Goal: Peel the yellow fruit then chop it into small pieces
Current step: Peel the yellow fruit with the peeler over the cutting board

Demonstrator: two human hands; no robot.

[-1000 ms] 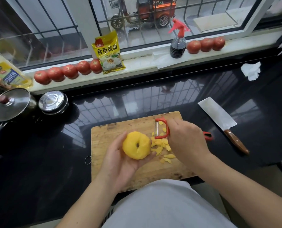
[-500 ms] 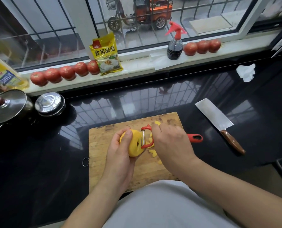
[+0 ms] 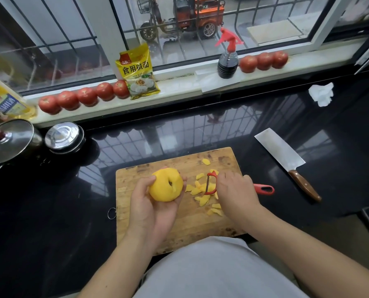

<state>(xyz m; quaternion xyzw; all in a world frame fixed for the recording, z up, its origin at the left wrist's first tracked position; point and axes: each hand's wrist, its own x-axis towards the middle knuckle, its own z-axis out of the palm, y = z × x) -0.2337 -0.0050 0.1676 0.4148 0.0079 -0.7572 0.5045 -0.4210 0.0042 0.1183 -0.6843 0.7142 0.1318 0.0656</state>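
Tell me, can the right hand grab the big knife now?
Probably not yet: the right hand grips the red peeler. The knife lies on the counter to its right, nothing between, so once the peeler is down the way looks free.

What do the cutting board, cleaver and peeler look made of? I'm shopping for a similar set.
Cutting board: wood, matte, with visible grain and dark stains.
Cleaver: dull grey metal blade, probably steel; glossy brown handle, likely wood.
Peeler: smooth red frame and handle, probably plastic, with a thin metal blade, gripped by the right hand.

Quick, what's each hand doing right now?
Left hand: holds the yellow fruit over the cutting board.
Right hand: grips the red peeler, away from the fruit.
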